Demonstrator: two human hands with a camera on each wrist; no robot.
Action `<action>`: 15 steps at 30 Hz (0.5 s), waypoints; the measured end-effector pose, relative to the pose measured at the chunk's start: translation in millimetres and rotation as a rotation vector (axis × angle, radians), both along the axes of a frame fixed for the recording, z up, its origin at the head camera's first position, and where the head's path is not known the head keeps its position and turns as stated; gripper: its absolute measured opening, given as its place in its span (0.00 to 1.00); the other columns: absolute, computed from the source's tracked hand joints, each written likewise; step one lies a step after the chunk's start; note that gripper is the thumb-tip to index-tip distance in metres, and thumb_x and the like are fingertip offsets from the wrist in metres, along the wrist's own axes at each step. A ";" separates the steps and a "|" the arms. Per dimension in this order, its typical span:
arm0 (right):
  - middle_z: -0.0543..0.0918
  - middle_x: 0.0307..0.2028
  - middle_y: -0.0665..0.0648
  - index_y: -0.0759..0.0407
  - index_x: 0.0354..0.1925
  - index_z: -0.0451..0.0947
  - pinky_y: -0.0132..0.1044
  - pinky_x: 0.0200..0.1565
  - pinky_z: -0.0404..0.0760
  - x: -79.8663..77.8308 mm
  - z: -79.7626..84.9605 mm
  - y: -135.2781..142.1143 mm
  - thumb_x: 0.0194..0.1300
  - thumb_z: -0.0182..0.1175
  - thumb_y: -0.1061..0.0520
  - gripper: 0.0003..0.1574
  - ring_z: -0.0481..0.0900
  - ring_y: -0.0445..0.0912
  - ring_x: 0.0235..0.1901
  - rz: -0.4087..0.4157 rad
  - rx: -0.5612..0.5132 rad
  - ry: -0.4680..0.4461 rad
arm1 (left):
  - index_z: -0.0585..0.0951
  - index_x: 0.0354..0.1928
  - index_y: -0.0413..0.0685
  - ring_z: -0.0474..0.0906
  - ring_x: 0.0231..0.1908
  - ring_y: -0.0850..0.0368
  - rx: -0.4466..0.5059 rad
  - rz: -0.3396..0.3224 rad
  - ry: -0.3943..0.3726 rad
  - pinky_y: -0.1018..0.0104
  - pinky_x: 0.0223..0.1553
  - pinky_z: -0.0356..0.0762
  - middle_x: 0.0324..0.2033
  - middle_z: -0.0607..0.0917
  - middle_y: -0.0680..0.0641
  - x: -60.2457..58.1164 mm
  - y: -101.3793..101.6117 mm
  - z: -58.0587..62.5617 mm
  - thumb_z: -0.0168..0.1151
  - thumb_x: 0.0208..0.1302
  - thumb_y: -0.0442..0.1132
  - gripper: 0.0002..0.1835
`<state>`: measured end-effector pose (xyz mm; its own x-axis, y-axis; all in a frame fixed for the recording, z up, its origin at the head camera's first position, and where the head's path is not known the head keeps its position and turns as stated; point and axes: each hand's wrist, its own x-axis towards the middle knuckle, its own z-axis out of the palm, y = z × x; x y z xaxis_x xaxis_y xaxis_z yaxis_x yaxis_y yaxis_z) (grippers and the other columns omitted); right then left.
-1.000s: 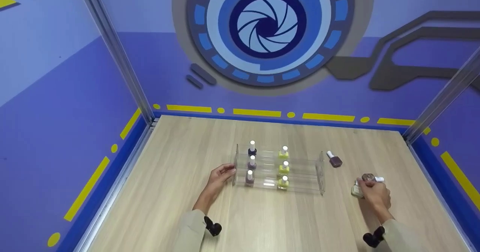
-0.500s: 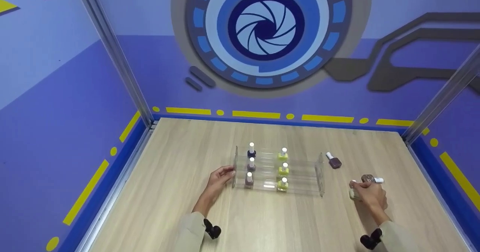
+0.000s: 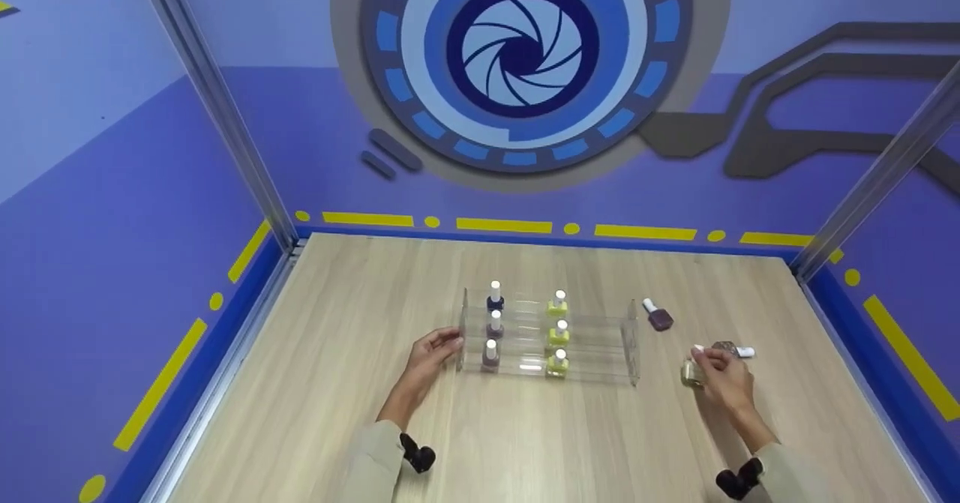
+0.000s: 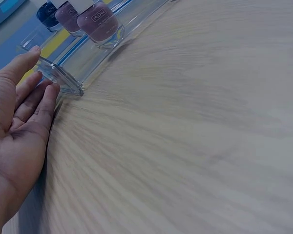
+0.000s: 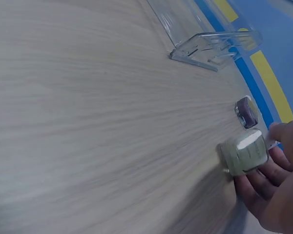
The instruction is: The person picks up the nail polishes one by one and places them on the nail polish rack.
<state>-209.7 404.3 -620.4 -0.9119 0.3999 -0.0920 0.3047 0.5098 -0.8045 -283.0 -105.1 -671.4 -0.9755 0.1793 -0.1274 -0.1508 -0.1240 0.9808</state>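
Nearest are two pale sleeves (image 3: 371,462), each with a small black camera (image 3: 739,479) at the wrist, reaching in over a wood-grain counter (image 3: 562,443).

The right hand (image 3: 729,383) has a narrow grip, thumb and fingers pinching the white cap of a pale greenish polish bottle (image 3: 691,373). That bottle is at the right of the counter, well apart from the rack; whether its base touches the wood is hard to tell.

The left hand (image 3: 427,357) has a loose grip, its fingers touching the left end panel of a clear rack (image 3: 631,345) in the middle of the counter, the thumb at the panel's edge.

Six capped bottles stand upright in the rack. Toward the left end, from front to back, are a mauve bottle (image 3: 490,360), a second mauve bottle (image 3: 494,329) and a dark bottle (image 3: 495,303). Three yellow bottles (image 3: 556,368) form another row near the middle.

Just behind the right hand's fingers lies a speckled brown bottle (image 3: 724,347), its cap pointing right. Farther back, near the rack's right end, a dark purple bottle (image 3: 660,318) lies on its side.

Beyond the counter rises a blue-purple wall (image 3: 300,151) with yellow dashes (image 3: 504,225) along its base and a large round emblem (image 3: 523,57) above.
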 end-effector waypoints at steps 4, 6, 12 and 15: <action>0.88 0.42 0.55 0.72 0.58 0.73 0.21 0.38 0.82 1.2 -0.5 -3.2 0.74 0.61 0.45 0.32 0.80 0.29 0.35 0.033 -0.126 0.022 | 0.75 0.65 0.35 0.79 0.56 0.60 -0.004 -0.001 0.002 0.64 0.64 0.79 0.61 0.79 0.39 -0.2 -1.9 -0.7 0.67 0.70 0.44 0.27; 0.88 0.40 0.52 0.73 0.59 0.72 0.23 0.39 0.84 2.1 -0.7 -3.9 0.73 0.62 0.47 0.32 0.82 0.29 0.34 0.042 -0.165 0.028 | 0.75 0.65 0.35 0.79 0.56 0.60 -0.002 -0.008 0.001 0.65 0.64 0.79 0.61 0.79 0.39 0.1 -2.0 -1.1 0.67 0.70 0.44 0.28; 0.89 0.38 0.47 0.72 0.57 0.74 0.26 0.41 0.87 2.1 2.1 -6.4 0.71 0.65 0.49 0.30 0.85 0.32 0.35 0.052 -0.220 0.051 | 0.76 0.64 0.35 0.79 0.55 0.60 0.017 -0.015 -0.008 0.66 0.62 0.80 0.59 0.81 0.42 0.6 -1.6 -2.1 0.67 0.70 0.43 0.27; 0.89 0.37 0.45 0.74 0.57 0.76 0.28 0.41 0.88 -0.3 6.1 -8.8 0.70 0.67 0.51 0.30 0.85 0.33 0.35 0.063 -0.250 0.075 | 0.76 0.64 0.36 0.80 0.55 0.60 0.033 -0.008 -0.013 0.67 0.62 0.80 0.58 0.81 0.44 0.6 -2.1 -0.8 0.67 0.70 0.42 0.26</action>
